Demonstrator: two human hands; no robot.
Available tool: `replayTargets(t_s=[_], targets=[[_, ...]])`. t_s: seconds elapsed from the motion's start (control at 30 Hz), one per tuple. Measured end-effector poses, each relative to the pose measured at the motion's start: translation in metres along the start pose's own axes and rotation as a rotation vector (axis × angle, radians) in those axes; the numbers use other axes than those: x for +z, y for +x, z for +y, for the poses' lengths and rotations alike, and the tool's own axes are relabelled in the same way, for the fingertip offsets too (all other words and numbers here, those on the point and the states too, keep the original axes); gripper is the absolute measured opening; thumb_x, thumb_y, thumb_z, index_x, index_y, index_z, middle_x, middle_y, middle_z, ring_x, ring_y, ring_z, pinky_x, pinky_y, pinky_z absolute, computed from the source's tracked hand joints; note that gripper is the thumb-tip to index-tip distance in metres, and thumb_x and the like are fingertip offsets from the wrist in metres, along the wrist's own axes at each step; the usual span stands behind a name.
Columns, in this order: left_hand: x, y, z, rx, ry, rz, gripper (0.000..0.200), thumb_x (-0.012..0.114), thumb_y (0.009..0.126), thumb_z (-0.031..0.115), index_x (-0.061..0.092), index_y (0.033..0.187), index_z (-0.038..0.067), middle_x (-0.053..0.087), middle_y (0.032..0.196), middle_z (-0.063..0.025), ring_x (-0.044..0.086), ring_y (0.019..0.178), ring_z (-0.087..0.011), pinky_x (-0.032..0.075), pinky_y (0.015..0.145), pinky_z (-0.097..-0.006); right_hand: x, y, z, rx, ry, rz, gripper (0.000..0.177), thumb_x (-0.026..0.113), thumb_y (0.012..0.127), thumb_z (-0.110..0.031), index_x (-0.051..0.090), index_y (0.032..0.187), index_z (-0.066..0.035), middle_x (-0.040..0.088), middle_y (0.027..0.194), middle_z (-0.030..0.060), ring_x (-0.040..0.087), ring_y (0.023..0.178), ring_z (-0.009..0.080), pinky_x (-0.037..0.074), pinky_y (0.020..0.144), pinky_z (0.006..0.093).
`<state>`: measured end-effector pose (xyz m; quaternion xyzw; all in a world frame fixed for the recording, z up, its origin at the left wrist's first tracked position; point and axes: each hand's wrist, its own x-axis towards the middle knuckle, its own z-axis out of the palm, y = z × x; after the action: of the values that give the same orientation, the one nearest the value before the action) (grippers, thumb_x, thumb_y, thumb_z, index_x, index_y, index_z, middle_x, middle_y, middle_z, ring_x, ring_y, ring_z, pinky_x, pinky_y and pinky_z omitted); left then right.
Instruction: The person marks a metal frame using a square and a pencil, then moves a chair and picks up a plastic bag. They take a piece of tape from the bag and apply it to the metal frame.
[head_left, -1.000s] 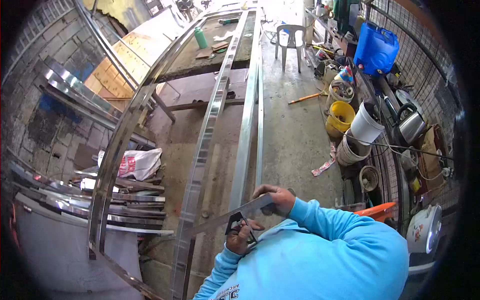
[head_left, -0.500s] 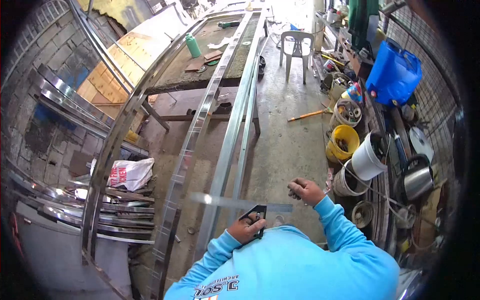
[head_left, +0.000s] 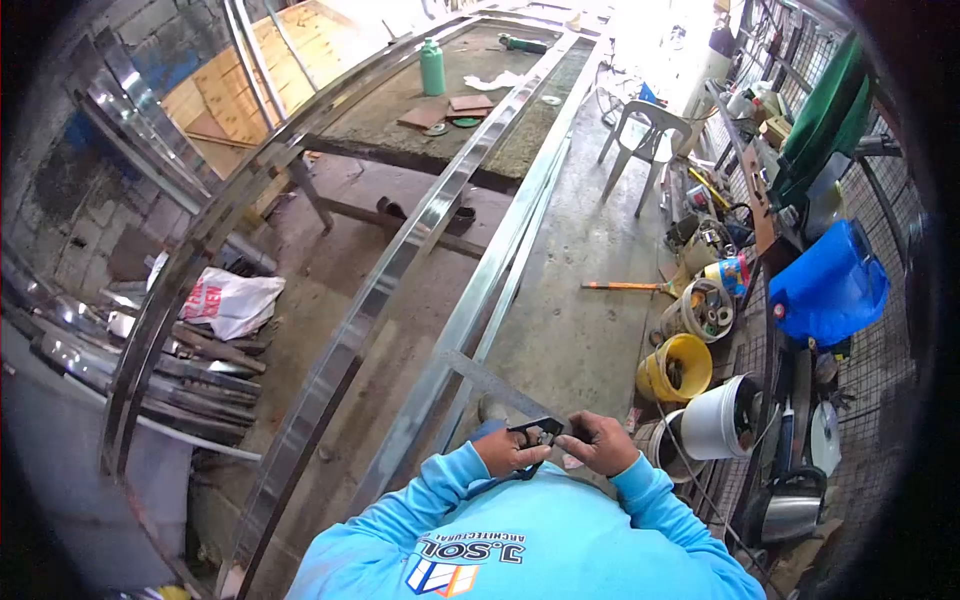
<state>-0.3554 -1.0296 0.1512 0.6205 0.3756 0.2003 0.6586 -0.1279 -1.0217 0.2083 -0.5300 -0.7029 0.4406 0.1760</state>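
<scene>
Close to my chest, my left hand (head_left: 512, 450) is closed round the black handle of a hand saw (head_left: 497, 386). Its pale blade points up and to the left, with the tip over the grey metal bars (head_left: 430, 378). My right hand (head_left: 600, 443) is at the handle's right side, thumb and fingers pressed together. What those fingers hold, if anything, is too small to make out. Left of the blade, a long shiny metal tube (head_left: 345, 345) runs away from me.
A workbench (head_left: 400, 155) carries a green bottle (head_left: 432, 68) and a green tool. To the right are a yellow bucket (head_left: 655, 372), a white bucket (head_left: 712, 418), a blue container (head_left: 828, 285), a grey chair (head_left: 650, 135) and an orange-handled tool (head_left: 625, 287).
My right hand has come left and down to the handle. The saw has turned so its blade slants upward to the left. The camera view has shifted too.
</scene>
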Motion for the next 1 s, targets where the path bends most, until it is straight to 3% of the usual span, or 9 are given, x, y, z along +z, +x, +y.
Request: replayTargets(t_s=[0.13, 0.27, 0.3, 0.47, 0.6, 0.67, 0.83, 0.93, 1.0], targets=[[-0.038, 0.073, 0.023, 0.089, 0.012, 0.017, 0.037, 0.058, 0.091, 0.040, 0.061, 0.089, 0.003, 0.056, 0.076, -0.0040, 0.051, 0.074, -0.0156, 0.043, 0.069, -0.0309, -0.049, 0.056, 0.003, 0.037, -0.081, 0.052, 0.044, 0.075, 0.079, -0.035, 0.063, 0.099, 0.002, 0.066, 0.083, 0.0202, 0.067, 0.074, 0.0303, 0.052, 0.066, 0.0376], [-0.084, 0.141, 0.071, 0.055, -0.065, -0.160, 0.036, 0.058, 0.090, 0.039, 0.062, 0.086, 0.004, 0.056, 0.072, -0.0037, 0.050, 0.068, -0.0144, 0.042, 0.062, -0.0295, -0.105, 0.102, 0.006, 0.081, -0.095, 0.108, 0.044, 0.076, 0.078, -0.033, 0.061, 0.102, 0.001, 0.066, 0.083, 0.0205, 0.066, 0.074, 0.0310, 0.053, 0.066, 0.0378], [-0.097, 0.153, 0.097, 0.056, -0.033, -0.177, 0.036, 0.058, 0.090, 0.039, 0.064, 0.091, 0.003, 0.059, 0.075, -0.0042, 0.052, 0.069, -0.0152, 0.043, 0.065, -0.0296, -0.113, 0.112, 0.011, 0.078, -0.061, 0.119, 0.044, 0.076, 0.078, -0.032, 0.061, 0.103, 0.001, 0.066, 0.084, 0.0207, 0.066, 0.074, 0.0314, 0.053, 0.066, 0.0379], [-0.124, 0.238, 0.086, -0.043, -0.052, -0.162, 0.039, 0.058, 0.091, 0.040, 0.065, 0.103, 0.003, 0.064, 0.088, -0.0065, 0.055, 0.080, -0.0154, 0.046, 0.074, -0.0300, -0.164, 0.167, 0.033, 0.057, -0.103, 0.173, 0.040, 0.073, 0.077, -0.026, 0.060, 0.104, 0.001, 0.065, 0.091, 0.0226, 0.065, 0.083, 0.0373, 0.052, 0.074, 0.0402], [-0.136, 0.300, 0.081, -0.010, -0.122, -0.056, 0.040, 0.058, 0.092, 0.041, 0.066, 0.100, 0.003, 0.064, 0.084, -0.0047, 0.054, 0.076, -0.0135, 0.046, 0.069, -0.0297, -0.208, 0.224, 0.070, -0.013, -0.152, 0.157, 0.037, 0.072, 0.078, -0.027, 0.061, 0.102, -0.001, 0.065, 0.090, 0.0209, 0.064, 0.082, 0.0358, 0.052, 0.072, 0.0401], [-0.142, 0.331, 0.068, -0.103, -0.092, -0.010, 0.041, 0.057, 0.093, 0.042, 0.065, 0.100, 0.003, 0.064, 0.086, -0.0047, 0.054, 0.076, -0.0138, 0.046, 0.069, -0.0302, -0.232, 0.255, 0.088, -0.119, -0.159, 0.159, 0.035, 0.072, 0.078, -0.027, 0.062, 0.100, -0.002, 0.065, 0.088, 0.0188, 0.064, 0.080, 0.0345, 0.052, 0.070, 0.0403], [-0.154, 0.395, 0.130, -0.027, -0.118, 0.221, 0.044, 0.056, 0.094, 0.041, 0.068, 0.089, 0.000, 0.064, 0.078, -0.0041, 0.056, 0.073, -0.0128, 0.047, 0.069, -0.0289, -0.297, 0.325, 0.119, -0.252, -0.230, 0.154, 0.029, 0.069, 0.079, -0.031, 0.062, 0.092, -0.006, 0.063, 0.080, 0.0134, 0.063, 0.074, 0.0330, 0.050, 0.066, 0.0416], [-0.179, 0.434, 0.123, -0.191, -0.049, 0.212, 0.043, 0.055, 0.094, 0.042, 0.067, 0.090, 0.000, 0.062, 0.078, -0.0027, 0.055, 0.074, -0.0121, 0.046, 0.071, -0.0290, -0.328, 0.370, 0.140, -0.269, -0.260, 0.108, 0.030, 0.068, 0.080, -0.034, 0.063, 0.092, -0.007, 0.063, 0.080, 0.0133, 0.063, 0.075, 0.0333, 0.050, 0.066, 0.0419], [-0.195, 0.454, 0.119, -0.079, -0.026, 0.287, 0.043, 0.054, 0.094, 0.042, 0.067, 0.090, 0.001, 0.060, 0.077, -0.0023, 0.054, 0.075, -0.0117, 0.045, 0.072, -0.0291, -0.347, 0.406, 0.152, -0.296, -0.305, 0.088, 0.030, 0.066, 0.081, -0.035, 0.062, 0.092, -0.008, 0.063, 0.080, 0.0132, 0.063, 0.075, 0.0334, 0.050, 0.065, 0.0423]])
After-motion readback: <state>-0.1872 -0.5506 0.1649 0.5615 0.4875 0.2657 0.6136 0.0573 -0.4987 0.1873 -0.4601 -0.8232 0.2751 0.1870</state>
